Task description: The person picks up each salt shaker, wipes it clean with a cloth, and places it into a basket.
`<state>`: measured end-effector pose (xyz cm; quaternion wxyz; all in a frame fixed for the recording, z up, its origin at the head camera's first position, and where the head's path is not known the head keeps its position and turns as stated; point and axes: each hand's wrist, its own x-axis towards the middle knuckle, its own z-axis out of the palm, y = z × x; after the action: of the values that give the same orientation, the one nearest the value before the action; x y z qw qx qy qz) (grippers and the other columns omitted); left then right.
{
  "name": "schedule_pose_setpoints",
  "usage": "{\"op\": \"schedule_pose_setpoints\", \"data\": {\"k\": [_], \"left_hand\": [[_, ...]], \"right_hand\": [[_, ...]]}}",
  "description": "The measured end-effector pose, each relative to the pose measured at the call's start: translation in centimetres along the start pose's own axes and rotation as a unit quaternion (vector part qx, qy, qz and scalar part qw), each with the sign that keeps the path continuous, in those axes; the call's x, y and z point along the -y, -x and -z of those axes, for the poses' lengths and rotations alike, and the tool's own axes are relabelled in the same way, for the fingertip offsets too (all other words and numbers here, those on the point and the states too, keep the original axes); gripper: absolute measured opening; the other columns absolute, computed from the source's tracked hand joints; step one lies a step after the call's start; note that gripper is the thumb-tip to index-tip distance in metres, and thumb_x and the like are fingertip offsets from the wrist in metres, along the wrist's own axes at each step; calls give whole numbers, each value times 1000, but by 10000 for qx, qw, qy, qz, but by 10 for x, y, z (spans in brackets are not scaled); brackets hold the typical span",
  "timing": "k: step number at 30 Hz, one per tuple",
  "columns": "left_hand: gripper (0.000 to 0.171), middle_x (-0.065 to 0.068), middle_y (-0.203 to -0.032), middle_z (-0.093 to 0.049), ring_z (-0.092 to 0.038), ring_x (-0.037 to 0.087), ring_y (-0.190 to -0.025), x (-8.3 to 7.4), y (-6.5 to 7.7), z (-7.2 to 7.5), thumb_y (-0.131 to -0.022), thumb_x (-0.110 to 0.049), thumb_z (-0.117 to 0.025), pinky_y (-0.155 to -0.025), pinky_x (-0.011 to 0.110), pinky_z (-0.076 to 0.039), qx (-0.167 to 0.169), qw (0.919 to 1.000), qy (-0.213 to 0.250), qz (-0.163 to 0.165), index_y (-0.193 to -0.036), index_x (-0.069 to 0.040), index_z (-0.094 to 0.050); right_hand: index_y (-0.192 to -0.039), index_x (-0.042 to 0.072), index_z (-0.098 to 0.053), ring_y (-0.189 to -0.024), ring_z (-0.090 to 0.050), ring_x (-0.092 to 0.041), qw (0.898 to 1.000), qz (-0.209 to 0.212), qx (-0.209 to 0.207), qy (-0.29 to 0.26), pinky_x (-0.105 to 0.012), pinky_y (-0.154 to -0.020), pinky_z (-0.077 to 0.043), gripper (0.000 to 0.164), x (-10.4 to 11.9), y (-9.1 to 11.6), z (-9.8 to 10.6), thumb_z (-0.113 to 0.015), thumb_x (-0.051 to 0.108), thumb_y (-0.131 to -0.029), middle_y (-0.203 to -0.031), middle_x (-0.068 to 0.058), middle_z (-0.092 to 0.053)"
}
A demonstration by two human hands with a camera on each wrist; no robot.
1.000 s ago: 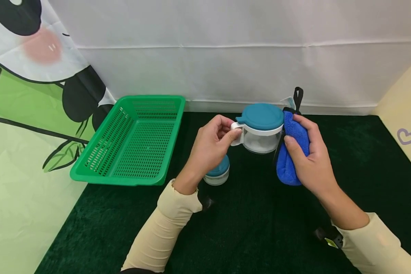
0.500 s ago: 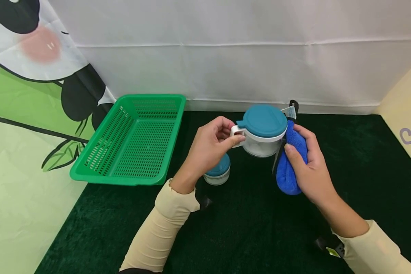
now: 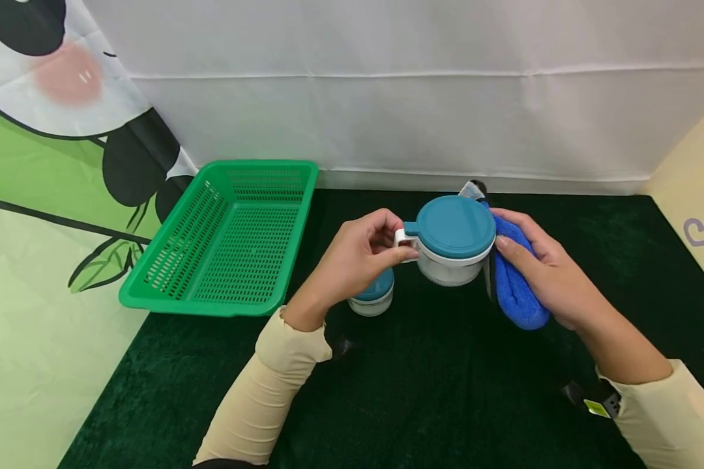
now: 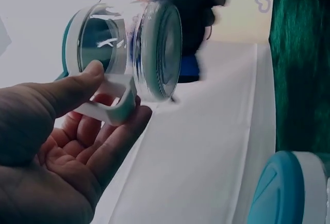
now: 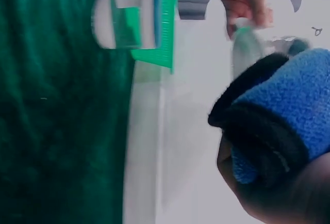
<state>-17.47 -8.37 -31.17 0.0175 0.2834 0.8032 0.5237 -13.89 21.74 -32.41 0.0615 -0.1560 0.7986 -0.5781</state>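
Note:
Held up over the dark green cloth is a clear glass jar (image 3: 449, 270) with a teal lid (image 3: 456, 226) and a white handle. My left hand (image 3: 360, 251) pinches that handle between thumb and fingers; the left wrist view shows the handle (image 4: 116, 100) close up. A folded blue cloth with black edging (image 3: 519, 296) is in the grip of my right hand (image 3: 542, 260), up against the jar's right side. The right wrist view shows the blue cloth (image 5: 294, 100) bunched in the hand. A second, teal-lidded jar (image 3: 372, 303) stands on the table, partly behind my left wrist.
A green slotted plastic basket (image 3: 252, 254) sits at the back left of the table, with nothing inside. Behind it hangs a pale fabric wall (image 3: 399, 124). Dark green cloth (image 3: 422, 391) covers the table.
The held jar has come slightly nearer and its lid tips more toward the camera. My right hand and the blue cloth have shifted and turned against the jar's side. The basket and standing jar stay put.

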Motion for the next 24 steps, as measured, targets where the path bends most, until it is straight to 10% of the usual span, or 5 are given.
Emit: {"op": "schedule_pose_setpoints", "data": {"k": [24], "left_hand": [[20, 2, -95, -67, -65, 16, -82, 9, 0, 1, -91, -7, -79, -77, 30, -60, 507, 9979, 27, -409, -105, -6, -64]], "right_hand": [[-158, 27, -35, -115, -47, -45, 9919, -567, 1132, -7, -49, -77, -53, 43, -9, -6, 17, -34, 31, -115, -141, -19, -41]]}}
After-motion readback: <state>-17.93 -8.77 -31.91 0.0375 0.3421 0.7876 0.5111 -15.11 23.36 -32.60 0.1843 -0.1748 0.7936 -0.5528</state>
